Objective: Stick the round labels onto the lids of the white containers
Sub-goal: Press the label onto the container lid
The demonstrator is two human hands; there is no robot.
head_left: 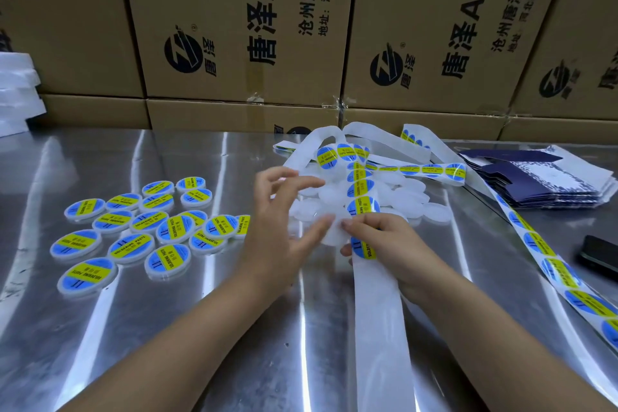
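Observation:
A pile of plain white containers (394, 197) lies in the middle of the metal table (200, 328). A backing strip (378, 311) carrying blue and yellow round labels (363, 206) runs over the pile toward me. My right hand (384, 244) pinches the strip at a label, fingers curled over it, beside one white container (332, 234). My left hand (284, 211) hovers with spread fingers, its fingertips touching that container. Several labelled containers (133, 227) lie grouped on the left.
Stacked cardboard boxes (234, 27) wall off the back. A second label strip (551, 264) trails down the right side. Flat dark blue cartons (541, 184) are stacked at right, with a black phone (598, 256) near the right edge. White stacked items (16, 90) sit far left.

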